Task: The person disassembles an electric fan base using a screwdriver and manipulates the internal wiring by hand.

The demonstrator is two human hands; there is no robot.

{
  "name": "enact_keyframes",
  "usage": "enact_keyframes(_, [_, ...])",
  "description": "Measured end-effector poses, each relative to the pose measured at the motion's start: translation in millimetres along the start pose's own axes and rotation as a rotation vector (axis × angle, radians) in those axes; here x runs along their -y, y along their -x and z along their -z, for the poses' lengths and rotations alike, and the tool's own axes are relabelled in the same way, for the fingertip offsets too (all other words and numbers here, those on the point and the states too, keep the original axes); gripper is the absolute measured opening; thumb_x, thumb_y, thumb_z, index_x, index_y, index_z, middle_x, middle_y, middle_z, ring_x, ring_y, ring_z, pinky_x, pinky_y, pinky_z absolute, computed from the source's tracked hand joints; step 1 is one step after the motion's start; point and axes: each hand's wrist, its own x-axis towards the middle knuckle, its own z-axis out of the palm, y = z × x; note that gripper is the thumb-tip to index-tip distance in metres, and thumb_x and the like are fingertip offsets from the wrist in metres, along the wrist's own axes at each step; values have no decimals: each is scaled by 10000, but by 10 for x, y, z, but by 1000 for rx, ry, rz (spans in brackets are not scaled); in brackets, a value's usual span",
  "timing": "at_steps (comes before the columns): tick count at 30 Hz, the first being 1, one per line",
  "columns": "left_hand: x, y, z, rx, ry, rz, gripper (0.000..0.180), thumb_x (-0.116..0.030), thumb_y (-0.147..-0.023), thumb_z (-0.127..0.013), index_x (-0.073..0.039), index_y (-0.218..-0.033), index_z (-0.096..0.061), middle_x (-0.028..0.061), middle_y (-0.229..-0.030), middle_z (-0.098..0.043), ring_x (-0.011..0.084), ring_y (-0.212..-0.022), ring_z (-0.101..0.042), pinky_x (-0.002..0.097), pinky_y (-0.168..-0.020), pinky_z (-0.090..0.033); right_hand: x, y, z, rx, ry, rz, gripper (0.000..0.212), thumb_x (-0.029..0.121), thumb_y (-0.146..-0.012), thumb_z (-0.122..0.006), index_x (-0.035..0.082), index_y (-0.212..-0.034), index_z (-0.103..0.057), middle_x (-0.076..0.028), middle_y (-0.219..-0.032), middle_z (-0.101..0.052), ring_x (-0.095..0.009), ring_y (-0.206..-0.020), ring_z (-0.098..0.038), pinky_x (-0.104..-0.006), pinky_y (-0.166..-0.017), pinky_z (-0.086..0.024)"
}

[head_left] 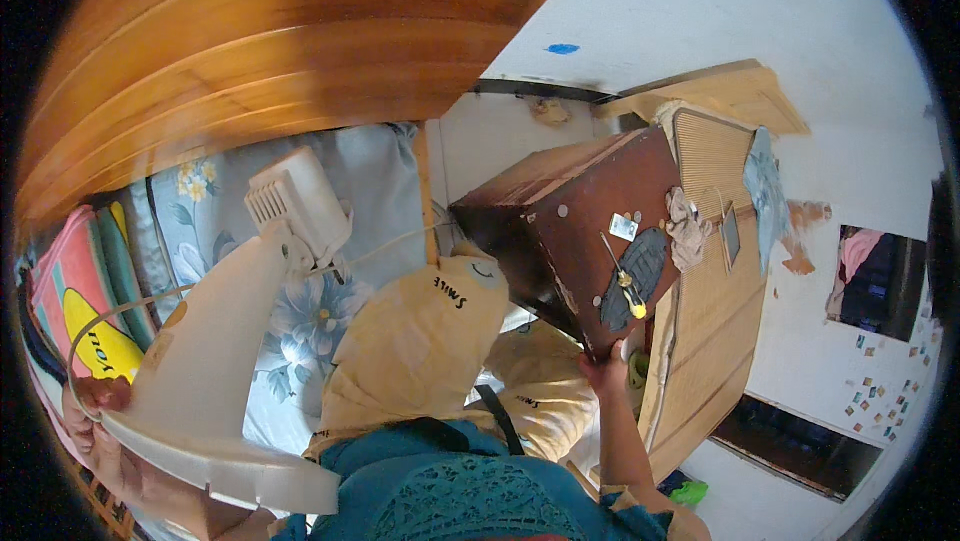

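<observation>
My left hand (95,423) is closed around the base end of a cream plastic fan stand (215,326), its power cord looping past my fingers. A vented motor housing (300,203) sits at the stand's far end, over the flowered bedding; no blades or cage show on it. My right hand (605,373) is at the near corner of a dark brown wooden box (590,221), beside a small white object; its fingers are partly hidden. On top of the box lie a screwdriver (630,291) with a yellow handle, a dark grey sole-shaped piece (640,261) and a small white packet (624,227).
A crumpled cloth (686,231) lies at the box's right edge, by a ribbed tan panel (715,291). Folded colourful fabrics (85,291) are piled at the far left. Wooden boards (300,31) rise beyond the bed. My legs in pale yellow trousers (410,351) lie between bed and box.
</observation>
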Motion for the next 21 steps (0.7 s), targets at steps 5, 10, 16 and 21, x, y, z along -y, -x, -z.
enact_keyframes(5, [21, 32, -9, 7, -22, -22, 264, -211, -804, -673, -55, -928, -499, 55, -902, -526, 147, -855, -487, 283, -853, -362, -26, -53, 15, 20, -9, 27, 512, 489, -897, -458, 100, -1228, -431, -117, -1102, -529, -299, -921, -506, -485, -787, -453])
enact_keyframes(10, [29, 46, -231, 16, 35, -43, 244, -189, -799, -671, -49, -929, -519, 54, -901, -556, 142, -863, -511, 274, -841, -377, -46, -77, -2, -29, 28, 24, 507, 485, -908, -434, 84, -1219, -435, -108, -1116, -523, -280, -921, -500, -457, -788, -460])
enact_keyframes(16, [83, 63, -170, 31, -66, -62, 276, -213, -778, -696, -50, -946, -550, 65, -940, -595, 167, -892, -564, 302, -879, -395, -7, -91, -164, -15, 0, 48, 502, 473, -919, -416, 88, -1242, -419, -105, -1146, -518, -281, -928, -502, -451, -815, -446])
enact_keyframes(21, [94, 101, -159, 102, -59, -44, 292, -218, -779, -698, -40, -977, -575, 68, -986, -599, 196, -969, -573, 355, -947, -387, 100, -157, -413, -22, -62, 117, 600, 488, -902, -442, 3, -1252, -387, -134, -1190, -479, -287, -1014, -516, -449, -821, -496])
